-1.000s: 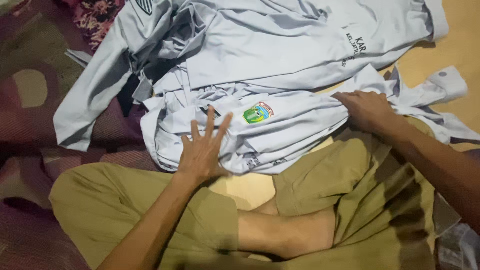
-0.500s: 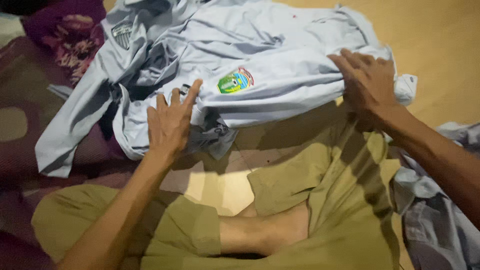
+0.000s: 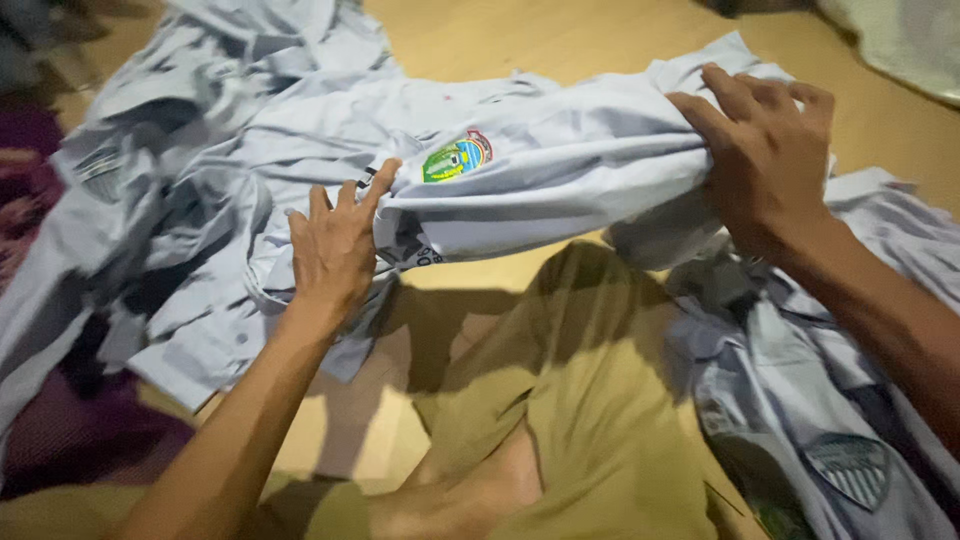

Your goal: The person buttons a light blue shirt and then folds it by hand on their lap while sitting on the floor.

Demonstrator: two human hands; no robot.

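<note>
Fabric in hand: pale grey-blue uniform shirt point(image 3: 560, 180) with a green, yellow and red sleeve badge point(image 3: 457, 158), bunched into a loose roll across the floor just in front of the person's knees.
Left hand: the left hand point(image 3: 335, 255) has its fingers spread and bent over the near-left end of the roll, thumb hooked against the folded edge beside the badge; it presses and gathers the cloth and does not make a full fist.
Right hand: the right hand point(image 3: 765, 150) is clenched over the far-right end, fingers curled down into a handful of the same shirt.
Done so far: judging from how it lies, the shirt is drawn together lengthwise between the two hands, yet it is creased and uneven, not a flat fold.
Left to do: the edges are not squared, and no neat stack shows anywhere.
Other garments: a rumpled heap of similar shirts point(image 3: 170, 200) lies to the left, touching the held one; another shirt point(image 3: 810, 400) with a shield-shaped patch point(image 3: 848, 468) lies at the right, under the right forearm.
Surroundings: yellow wooden floor point(image 3: 560, 40), olive trousers point(image 3: 570, 420) on the crossed legs, purple cloth point(image 3: 60, 440) at the left edge.
</note>
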